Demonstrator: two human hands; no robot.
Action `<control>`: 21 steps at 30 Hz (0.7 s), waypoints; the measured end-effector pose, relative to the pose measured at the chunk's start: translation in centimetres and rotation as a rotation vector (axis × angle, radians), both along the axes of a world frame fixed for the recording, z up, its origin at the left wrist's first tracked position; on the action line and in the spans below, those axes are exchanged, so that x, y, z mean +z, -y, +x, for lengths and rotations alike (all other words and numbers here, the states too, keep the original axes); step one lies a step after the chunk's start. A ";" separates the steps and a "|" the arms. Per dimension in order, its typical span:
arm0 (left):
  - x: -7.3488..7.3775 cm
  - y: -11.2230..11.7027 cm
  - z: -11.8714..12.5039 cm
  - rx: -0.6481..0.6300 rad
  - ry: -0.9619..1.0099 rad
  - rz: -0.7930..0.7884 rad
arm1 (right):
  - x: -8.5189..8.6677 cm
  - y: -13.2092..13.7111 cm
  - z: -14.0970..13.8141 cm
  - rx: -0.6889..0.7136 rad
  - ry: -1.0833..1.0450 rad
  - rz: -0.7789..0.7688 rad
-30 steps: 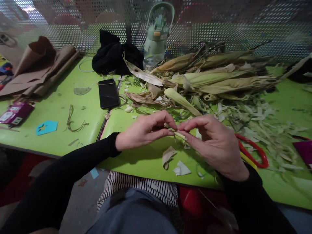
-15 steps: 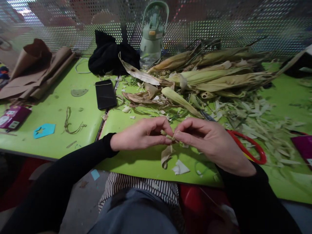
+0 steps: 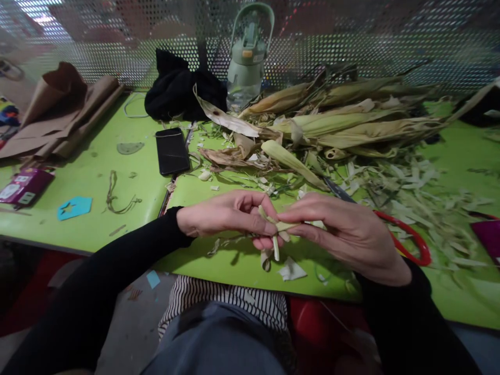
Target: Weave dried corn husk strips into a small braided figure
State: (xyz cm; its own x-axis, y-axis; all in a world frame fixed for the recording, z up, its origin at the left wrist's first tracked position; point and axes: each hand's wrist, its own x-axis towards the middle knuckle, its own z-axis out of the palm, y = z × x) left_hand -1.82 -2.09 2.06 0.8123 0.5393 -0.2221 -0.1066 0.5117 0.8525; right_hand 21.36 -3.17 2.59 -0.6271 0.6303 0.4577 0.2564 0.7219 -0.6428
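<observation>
Flattened the right hand [image 3: 347, 234] since half a second ago and spread the pale husk strip [image 3: 286, 227], sending one end down below the left thumb. Faced a green table [image 3: 97, 182], covered toward the right by heaped corn husks [image 3: 351, 130] and scattered shreds. Had brown paper [image 3: 66, 114] at the far left, then black cloth [image 3: 183, 91] and a handled bottle [image 3: 245, 73] just behind the husks. Held both hands close together above the near edge, with the left hand [image 3: 226, 213] pinching by thumb and fingers, the right one by its fingertips. Had red-handled scissors [image 3: 424, 249] under and beside the right wrist, a dark phone [image 3: 172, 151] flat near the table seam, a blue tag [image 3: 82, 205] farther left. Clasped the strip between both hands; could not tell knot from fold.
</observation>
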 end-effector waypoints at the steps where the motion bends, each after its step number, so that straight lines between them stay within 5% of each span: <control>1: 0.1 0.0 0.0 -0.004 -0.006 0.011 | 0.1 0.0 0.0 -0.019 0.010 0.008; 5: 0.4 0.2 0.0 0.041 -0.100 0.210 | 0.6 0.5 -0.5 -0.160 0.030 -0.077; 9: 0.6 0.7 -0.2 0.149 -0.298 0.738 | 0.8 0.9 -1.0 -0.232 0.093 -0.363; 12: 0.8 0.8 -0.5 0.106 -0.381 1.017 | 0.5 1.0 -1.1 -0.214 0.084 -0.369; 21: 0.6 0.3 -0.7 0.015 -0.364 0.918 | -0.1 0.9 -1.0 -0.151 -0.011 -0.321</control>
State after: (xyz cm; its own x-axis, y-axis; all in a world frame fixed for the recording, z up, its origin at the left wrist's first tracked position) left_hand -2.48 -2.35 2.68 0.7690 0.6371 0.0527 0.2395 -0.3636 0.9002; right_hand 20.40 -4.12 2.53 -0.5120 0.8282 0.2277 0.3366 0.4374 -0.8339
